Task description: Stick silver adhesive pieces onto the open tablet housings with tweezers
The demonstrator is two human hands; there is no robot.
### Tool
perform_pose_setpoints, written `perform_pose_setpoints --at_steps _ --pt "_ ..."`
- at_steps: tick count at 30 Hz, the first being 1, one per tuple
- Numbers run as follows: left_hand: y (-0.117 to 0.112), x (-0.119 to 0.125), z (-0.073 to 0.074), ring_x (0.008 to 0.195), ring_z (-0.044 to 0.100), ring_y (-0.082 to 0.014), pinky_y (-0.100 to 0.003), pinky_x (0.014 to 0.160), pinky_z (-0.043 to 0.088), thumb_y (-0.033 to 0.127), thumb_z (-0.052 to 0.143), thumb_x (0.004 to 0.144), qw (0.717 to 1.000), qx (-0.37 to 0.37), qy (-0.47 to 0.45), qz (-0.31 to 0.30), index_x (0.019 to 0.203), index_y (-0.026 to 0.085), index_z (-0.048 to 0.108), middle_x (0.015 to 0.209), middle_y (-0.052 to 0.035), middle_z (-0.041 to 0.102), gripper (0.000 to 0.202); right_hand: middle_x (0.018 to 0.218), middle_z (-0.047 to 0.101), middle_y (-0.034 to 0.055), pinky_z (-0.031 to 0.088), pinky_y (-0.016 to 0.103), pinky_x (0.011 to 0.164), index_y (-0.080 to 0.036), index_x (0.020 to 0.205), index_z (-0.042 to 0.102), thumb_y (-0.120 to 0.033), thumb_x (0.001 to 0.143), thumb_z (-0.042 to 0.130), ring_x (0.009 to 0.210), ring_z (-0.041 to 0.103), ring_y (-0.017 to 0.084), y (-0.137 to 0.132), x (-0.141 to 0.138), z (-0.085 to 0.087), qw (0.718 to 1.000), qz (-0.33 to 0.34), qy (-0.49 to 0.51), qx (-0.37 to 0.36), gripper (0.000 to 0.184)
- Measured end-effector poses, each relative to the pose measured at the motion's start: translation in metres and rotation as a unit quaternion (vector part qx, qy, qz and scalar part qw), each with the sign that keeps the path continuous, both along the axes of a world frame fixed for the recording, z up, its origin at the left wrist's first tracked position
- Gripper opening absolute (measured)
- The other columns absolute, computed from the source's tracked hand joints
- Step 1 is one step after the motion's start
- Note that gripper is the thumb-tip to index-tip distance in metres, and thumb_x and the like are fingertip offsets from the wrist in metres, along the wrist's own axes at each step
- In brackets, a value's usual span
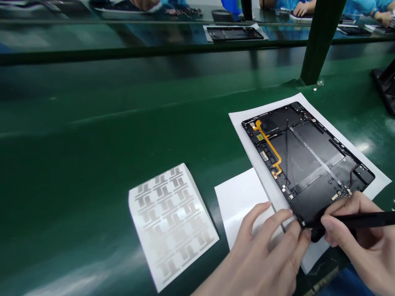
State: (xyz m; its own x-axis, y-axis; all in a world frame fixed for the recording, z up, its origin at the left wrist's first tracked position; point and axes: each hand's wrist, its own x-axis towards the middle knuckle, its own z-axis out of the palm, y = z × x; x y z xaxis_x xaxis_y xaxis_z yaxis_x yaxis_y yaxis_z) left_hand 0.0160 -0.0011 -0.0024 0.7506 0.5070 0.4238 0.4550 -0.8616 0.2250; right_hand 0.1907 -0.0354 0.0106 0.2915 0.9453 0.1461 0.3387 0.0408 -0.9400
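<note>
An opened tablet housing, dark inside with an orange flex cable and a grey ribbon strip, lies flat on white paper. My right hand grips a slim black pen-shaped tool, held low over the near corner of the housing; its tip is hard to make out. Spread and extended, the fingers of my left hand rest along the housing's near left edge and the paper. Left of that hand, a white sheet of grey die-cut stickers lies on the green table.
The green table carries a dark green post behind the housing and a black stand at the right edge. On a raised shelf beyond sits another tablet housing. Co-workers' hands show across the bench.
</note>
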Motion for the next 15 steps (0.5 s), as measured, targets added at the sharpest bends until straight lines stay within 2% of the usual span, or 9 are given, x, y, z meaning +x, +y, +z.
perform_pose_setpoints --at_steps 3,8,12,15 --pt "0.001 -0.003 0.003 0.106 0.056 -0.0231 -0.042 0.101 0.038 0.02 0.056 0.09 1.0 0.012 0.019 -0.007 0.117 0.019 0.063 0.103 -0.0044 0.068 0.027 0.062 0.058 -0.0015 0.048 0.016 0.051 -0.02 0.068 0.061 -0.022 0.084 0.067 0.056 0.057 0.01 0.001 0.001 -0.002 0.999 0.026 -0.03 0.024 0.018" --pt "0.007 -0.009 -0.005 0.107 0.054 -0.028 -0.047 0.097 0.043 0.032 0.062 0.086 0.999 -0.001 0.04 -0.013 0.122 0.023 0.061 0.109 -0.0096 0.063 0.037 0.064 0.058 -0.0028 0.047 0.015 0.052 -0.021 0.069 0.059 -0.022 0.085 0.066 0.056 0.056 0.008 0.001 0.001 -0.005 1.0 -0.006 -0.006 0.027 0.018" --pt "0.011 -0.011 -0.01 0.108 0.052 -0.0297 -0.049 0.095 0.044 0.033 0.064 0.083 1.0 -0.006 0.026 -0.011 0.121 0.024 0.061 0.113 -0.0111 0.061 0.039 0.057 0.053 -0.0032 0.044 0.017 0.048 -0.021 0.065 0.056 -0.016 0.085 0.064 0.051 0.053 0.009 0.0 0.005 -0.004 0.999 0.011 -0.014 0.05 0.022" --pt "0.013 -0.009 -0.01 0.108 0.05 -0.03 -0.049 0.093 0.045 0.029 0.064 0.082 1.0 -0.003 0.006 -0.011 0.118 0.025 0.063 0.113 -0.0112 0.06 0.036 0.054 0.048 -0.0032 0.037 0.019 0.044 -0.02 0.06 0.053 -0.018 0.086 0.062 0.05 0.048 0.009 0.0 0.004 -0.003 0.999 0.0 -0.01 0.032 0.027"
